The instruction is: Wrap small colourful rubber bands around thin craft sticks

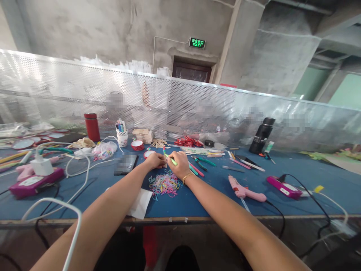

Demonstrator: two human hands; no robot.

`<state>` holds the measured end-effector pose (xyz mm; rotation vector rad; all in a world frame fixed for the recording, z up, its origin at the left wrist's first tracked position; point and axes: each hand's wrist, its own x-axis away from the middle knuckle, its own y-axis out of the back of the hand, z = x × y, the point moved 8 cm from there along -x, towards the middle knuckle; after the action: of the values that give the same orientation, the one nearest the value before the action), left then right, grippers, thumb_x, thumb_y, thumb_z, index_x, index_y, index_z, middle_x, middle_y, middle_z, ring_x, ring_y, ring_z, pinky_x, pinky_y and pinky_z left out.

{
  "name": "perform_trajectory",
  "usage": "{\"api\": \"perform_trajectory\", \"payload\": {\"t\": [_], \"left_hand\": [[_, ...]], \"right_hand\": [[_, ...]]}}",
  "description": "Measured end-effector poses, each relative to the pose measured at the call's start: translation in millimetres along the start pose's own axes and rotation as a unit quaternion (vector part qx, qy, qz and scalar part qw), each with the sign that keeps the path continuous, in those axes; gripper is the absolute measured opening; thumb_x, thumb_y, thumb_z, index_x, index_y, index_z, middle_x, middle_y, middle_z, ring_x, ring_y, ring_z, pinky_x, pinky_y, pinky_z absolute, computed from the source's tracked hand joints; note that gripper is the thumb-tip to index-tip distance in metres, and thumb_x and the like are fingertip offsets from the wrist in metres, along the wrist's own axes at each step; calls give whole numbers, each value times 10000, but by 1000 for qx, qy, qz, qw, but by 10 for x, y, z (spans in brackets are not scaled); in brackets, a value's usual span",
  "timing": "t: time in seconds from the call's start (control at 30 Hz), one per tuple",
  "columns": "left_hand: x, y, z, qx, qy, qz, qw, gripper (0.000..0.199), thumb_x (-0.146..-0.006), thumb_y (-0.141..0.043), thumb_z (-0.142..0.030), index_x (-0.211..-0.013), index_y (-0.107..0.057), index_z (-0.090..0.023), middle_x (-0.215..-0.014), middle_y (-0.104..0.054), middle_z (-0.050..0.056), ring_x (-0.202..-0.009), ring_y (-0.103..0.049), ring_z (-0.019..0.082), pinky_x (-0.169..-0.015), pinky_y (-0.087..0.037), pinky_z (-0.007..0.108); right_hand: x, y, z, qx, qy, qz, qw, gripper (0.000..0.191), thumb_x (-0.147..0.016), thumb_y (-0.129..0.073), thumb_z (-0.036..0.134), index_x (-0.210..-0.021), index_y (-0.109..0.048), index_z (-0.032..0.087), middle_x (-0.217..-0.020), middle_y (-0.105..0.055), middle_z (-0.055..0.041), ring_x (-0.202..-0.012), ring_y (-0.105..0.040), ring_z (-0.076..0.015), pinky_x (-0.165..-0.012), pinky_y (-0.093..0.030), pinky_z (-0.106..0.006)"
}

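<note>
My right hand [179,164] is closed around a bright green marker [173,161] that slants toward my left hand. Pinched in the fingers of my left hand [155,161] is a narrow wooden craft stick [164,151], upright, its top coloured red and green. The marker's tip meets or nearly meets the stick; the contact is too small to make out. Just below both hands lies a heap of thin multicoloured bands [164,184]. More markers [196,169] lie right of my right hand, beside pliers [199,163].
A pink glue gun [245,191] and a purple power strip [284,187] lie on the right. Another purple strip [36,183] with white cables is at left. A phone [126,165], red bottle [92,127], pen cup [122,138] and black bottle [261,135] stand around.
</note>
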<state>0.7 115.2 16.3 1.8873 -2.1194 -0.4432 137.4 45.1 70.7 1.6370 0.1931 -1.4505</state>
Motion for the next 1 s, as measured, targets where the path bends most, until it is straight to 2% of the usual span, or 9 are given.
{"api": "perform_trajectory", "payload": {"t": [0.13,0.27,0.4,0.57,1.0], "left_hand": [[-2,-3,-20,-7,-16,2,1000,264,-587,-824,-328,-599,-640,-139,-597,-669,27,-551,-610,107,-514,-489,185],[1,-12,-32,4,-26,10,1000,277,-566,-833,-324,-616,-634,-138,-575,-656,16,-520,-593,97,-503,-480,185],[-5,-12,-26,2,-26,8,1000,284,-562,-828,-326,-586,-622,-133,-576,-656,19,-509,-579,90,-495,-464,187],[-10,-16,-26,12,-34,8,999,299,-545,-833,-331,-590,-611,-137,-562,-644,9,-512,-586,99,-508,-461,200],[58,-15,-72,17,-13,-2,1000,312,-526,-853,-313,-567,-602,-132,-550,-647,18,-519,-597,105,-502,-464,193]], "right_hand": [[0,20,-9,2,-7,-9,1000,112,-902,-509,291,-829,-546,214,-745,-609,-7,-763,-544,-170,-842,-320,-313],[-4,-1,21,-1,5,7,1000,126,-904,-503,298,-824,-551,214,-738,-613,-3,-758,-551,-163,-853,-316,-312],[-7,16,-7,8,-8,-4,1000,140,-907,-500,301,-814,-554,212,-731,-616,-5,-745,-545,-160,-855,-314,-314],[-6,3,17,-9,8,-2,1000,130,-906,-510,306,-823,-553,217,-736,-613,-1,-746,-536,-160,-841,-319,-311],[-2,10,-19,2,-9,-4,1000,133,-901,-512,304,-814,-555,214,-734,-603,-6,-757,-526,-165,-826,-316,-311]]}}
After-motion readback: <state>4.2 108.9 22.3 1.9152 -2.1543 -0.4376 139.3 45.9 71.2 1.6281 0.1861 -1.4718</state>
